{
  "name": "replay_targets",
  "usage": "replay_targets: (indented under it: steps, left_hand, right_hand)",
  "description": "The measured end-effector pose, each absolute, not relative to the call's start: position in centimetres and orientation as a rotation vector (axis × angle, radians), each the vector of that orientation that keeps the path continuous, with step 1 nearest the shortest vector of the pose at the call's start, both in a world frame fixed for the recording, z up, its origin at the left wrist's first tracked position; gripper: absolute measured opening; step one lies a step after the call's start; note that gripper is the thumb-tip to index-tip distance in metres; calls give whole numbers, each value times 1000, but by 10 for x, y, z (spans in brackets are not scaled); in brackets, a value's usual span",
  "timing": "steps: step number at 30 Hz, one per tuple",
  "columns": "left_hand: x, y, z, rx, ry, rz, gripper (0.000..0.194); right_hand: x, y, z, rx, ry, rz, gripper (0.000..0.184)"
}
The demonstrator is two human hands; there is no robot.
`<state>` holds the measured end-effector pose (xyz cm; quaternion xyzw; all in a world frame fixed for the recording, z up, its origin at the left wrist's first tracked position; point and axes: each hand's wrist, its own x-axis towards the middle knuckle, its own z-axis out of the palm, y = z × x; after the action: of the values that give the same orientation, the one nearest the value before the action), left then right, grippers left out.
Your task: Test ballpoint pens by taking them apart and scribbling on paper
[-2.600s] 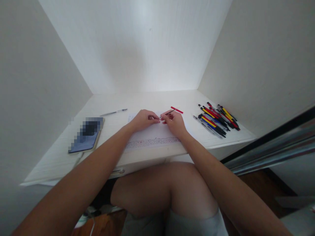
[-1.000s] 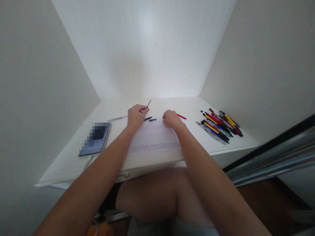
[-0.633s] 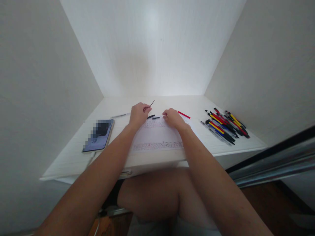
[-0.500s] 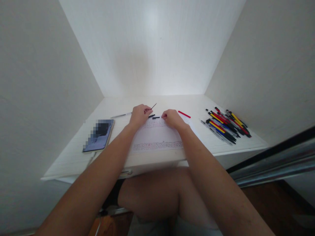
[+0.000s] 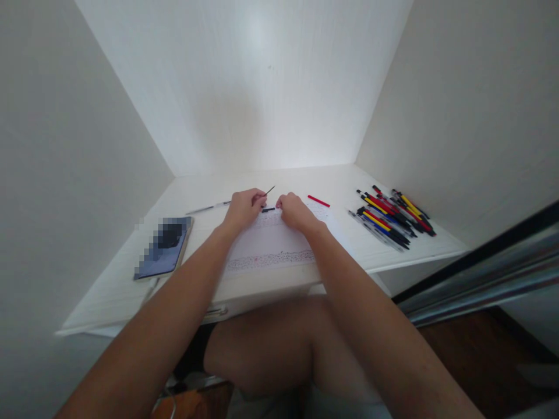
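Note:
My left hand (image 5: 247, 206) is closed in a pinch around a thin dark pen refill (image 5: 271, 190), whose end points up and to the right. Close by, my right hand (image 5: 292, 208) rests over the paper with its fingers pressed together; anything between them is too small to make out. Between the hands, a small black pen part (image 5: 268, 210) lies on a white sheet of paper (image 5: 271, 240) marked with bands of small dark and reddish writing. Right of my right hand is a red pen barrel (image 5: 318, 201). A clear pen (image 5: 207, 208) lies left of my left hand.
A pile of pens (image 5: 393, 212) in black, red, yellow, blue and clear lies on the right of the white desk (image 5: 209, 187). At the left rests a phone (image 5: 168, 247). White panels enclose the desk at the back and both sides.
The whole view has shifted slightly. My right hand has come a little closer to my left hand. One of two black parts between them is now mostly out of sight near my left fingers.

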<state>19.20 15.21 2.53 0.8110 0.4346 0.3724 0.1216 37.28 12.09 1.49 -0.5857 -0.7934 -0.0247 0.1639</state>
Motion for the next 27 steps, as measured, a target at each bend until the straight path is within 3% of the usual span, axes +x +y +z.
replay_targets:
  steps: [17,27]
  left_hand:
    - [192,148,31,2089,1342,1195,18]
    - [194,148,26,1900,1187,1144,23]
  right_hand:
    - [355,113,13,-1686,-2308,-161,22]
    - [367,137,-5,-1283,-1789,440,16]
